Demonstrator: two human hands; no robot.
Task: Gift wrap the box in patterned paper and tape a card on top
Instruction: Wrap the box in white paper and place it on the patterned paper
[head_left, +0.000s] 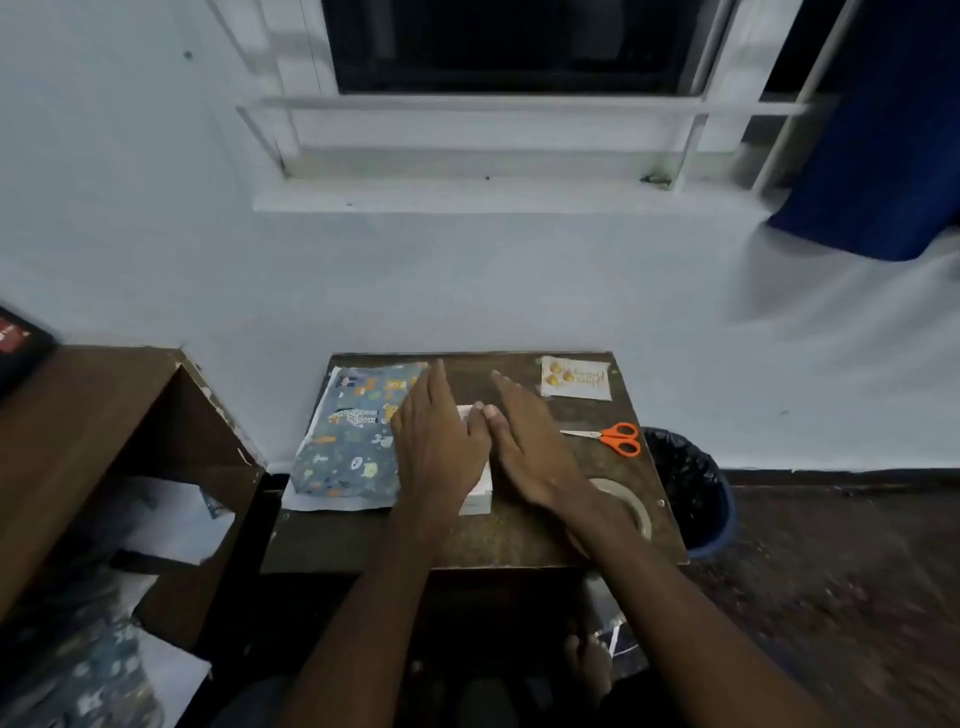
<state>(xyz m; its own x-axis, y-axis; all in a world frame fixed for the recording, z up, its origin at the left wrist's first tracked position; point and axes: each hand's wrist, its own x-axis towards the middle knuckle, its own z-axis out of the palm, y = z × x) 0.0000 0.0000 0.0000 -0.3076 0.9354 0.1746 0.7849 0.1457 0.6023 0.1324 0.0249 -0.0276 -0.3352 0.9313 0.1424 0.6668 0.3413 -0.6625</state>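
A small brown table (509, 540) holds a folded sheet of blue-grey patterned paper (350, 436) on its left half. A white box (479, 496) lies at the middle, mostly covered by my hands. My left hand (441, 447) lies flat on the box and the paper's right edge, fingers straight. My right hand (530, 441) rests flat beside it, fingers straight, thumbs touching. A card (575, 378) with yellow decorations lies at the table's far right corner. A tape roll (626, 506) sits at the right, partly under my right forearm.
Orange-handled scissors (615, 438) lie on the table's right side. A dark bin (691, 488) with a blue rim stands right of the table. A brown shelf unit (104, 441) stands to the left, with more patterned paper (98, 670) below. The wall and a window are behind.
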